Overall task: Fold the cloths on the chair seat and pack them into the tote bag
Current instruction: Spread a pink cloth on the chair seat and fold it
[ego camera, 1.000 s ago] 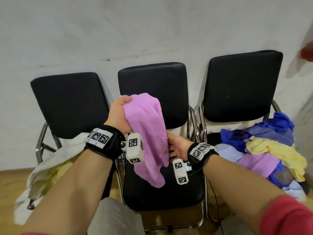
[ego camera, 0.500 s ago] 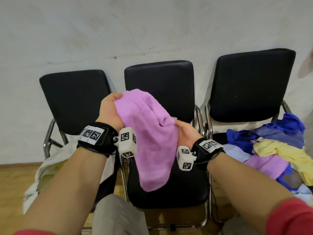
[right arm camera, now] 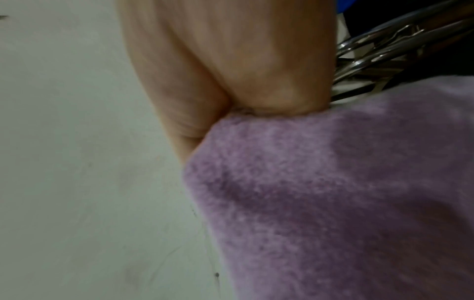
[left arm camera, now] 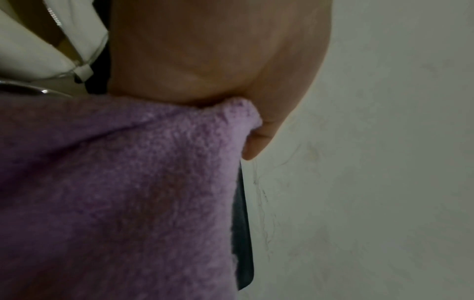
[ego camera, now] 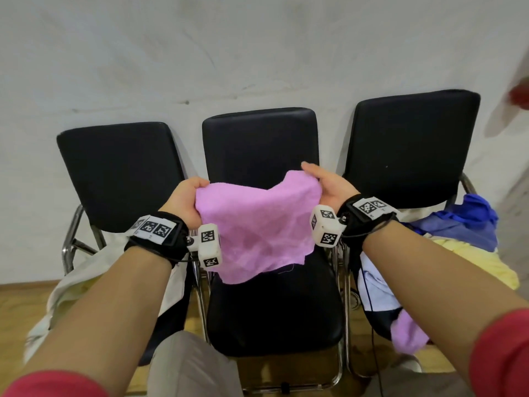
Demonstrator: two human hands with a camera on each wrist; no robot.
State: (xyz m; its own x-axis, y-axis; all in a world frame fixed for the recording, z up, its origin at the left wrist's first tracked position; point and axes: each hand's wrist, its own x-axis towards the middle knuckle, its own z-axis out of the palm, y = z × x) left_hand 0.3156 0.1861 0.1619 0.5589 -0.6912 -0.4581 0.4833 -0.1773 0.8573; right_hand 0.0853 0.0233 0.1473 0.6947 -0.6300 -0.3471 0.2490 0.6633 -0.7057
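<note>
Nearest to me, both forearms reach out from red sleeves (ego camera: 54,382), each wrist strapped with a black band carrying white marker cubes. Between my hands the pink cloth (ego camera: 254,227) hangs spread above the middle chair (ego camera: 274,305), its lower edge drooping toward the bare black seat without resting on it. My left hand (ego camera: 184,200) has its fingers curled round the cloth's upper left corner; from the left wrist the thumb (left arm camera: 259,140) presses the fabric edge. My right hand (ego camera: 329,186) pinches the upper right corner between thumb and fingers, thumb on top.

To the left, a white tote bag (ego camera: 86,279) slumps on the left chair (ego camera: 120,176), with something pale yellow showing inside. To the right, a heap of blue, yellow, pale and pink cloths (ego camera: 458,247) covers the seat of the right chair (ego camera: 415,150). Wooden flooring (ego camera: 17,308) runs under the chrome legs, and a scuffed white wall (ego camera: 200,53) stands behind the three black backrests.

Half a second ago the cloth hung bunched in a long drape, my left hand high at its top and my right at its side edge; now the hands are apart at about the same height and the cloth is opened out flat between them.
</note>
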